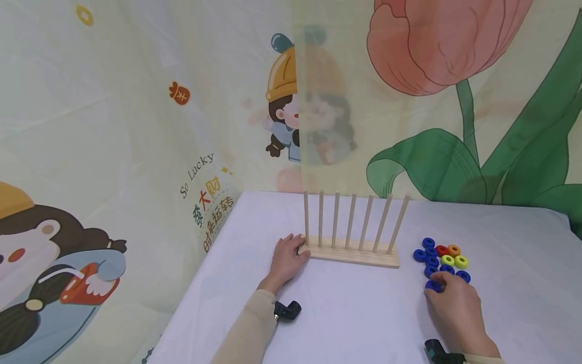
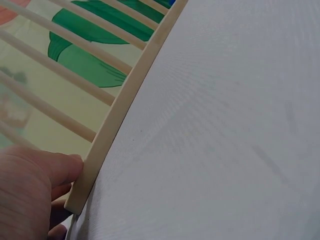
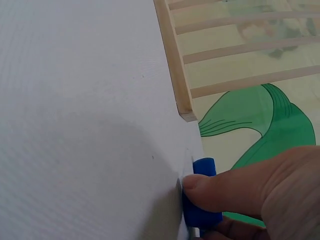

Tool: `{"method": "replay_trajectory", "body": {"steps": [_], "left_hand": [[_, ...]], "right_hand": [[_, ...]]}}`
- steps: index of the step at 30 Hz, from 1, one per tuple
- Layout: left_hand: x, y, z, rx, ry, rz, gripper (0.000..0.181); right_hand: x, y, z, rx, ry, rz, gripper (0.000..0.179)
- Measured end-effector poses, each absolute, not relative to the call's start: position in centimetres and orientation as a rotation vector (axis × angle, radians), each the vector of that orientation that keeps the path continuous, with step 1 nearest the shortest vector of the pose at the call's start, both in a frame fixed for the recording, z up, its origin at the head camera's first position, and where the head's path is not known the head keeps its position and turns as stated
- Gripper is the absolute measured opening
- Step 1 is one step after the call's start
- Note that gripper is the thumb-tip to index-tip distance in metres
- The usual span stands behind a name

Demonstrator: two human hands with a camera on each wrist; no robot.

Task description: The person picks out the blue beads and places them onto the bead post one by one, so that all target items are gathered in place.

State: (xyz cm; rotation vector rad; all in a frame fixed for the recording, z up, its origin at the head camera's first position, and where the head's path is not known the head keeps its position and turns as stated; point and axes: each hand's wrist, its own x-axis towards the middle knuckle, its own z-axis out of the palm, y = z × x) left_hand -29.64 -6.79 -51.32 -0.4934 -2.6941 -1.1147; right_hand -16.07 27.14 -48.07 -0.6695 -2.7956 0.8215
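Blu ring [image 1: 433, 286] R of wdn rack [image 1: 350, 254]

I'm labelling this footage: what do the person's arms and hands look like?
The left hand and right hand wear no gloves. The left sleeve is plain beige; only a beige edge of the right sleeve shows. A chunky black camera is worn at the left wrist, another at the right.

A hand could slide across the wide stretch of tabletop [image 1: 359, 308] in front of the rack [image 1: 341, 253], between the left hand [image 1: 287, 258] gripping its left end and the right hand [image 1: 460, 304]. The rack's seven upright pegs [image 1: 351, 221] bar low crossing; beads [image 1: 442, 250] right of the rack obstruct that side.
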Motion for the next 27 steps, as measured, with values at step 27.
{"method": "replay_trajectory", "body": {"steps": [27], "left_hand": [[-29.6,-6.9,-51.3,-0.49,-2.691,-1.109,0.039]], "right_hand": [[-16.3,25.0,-49.6,-0.461,-2.624,0.946,0.047]]}}
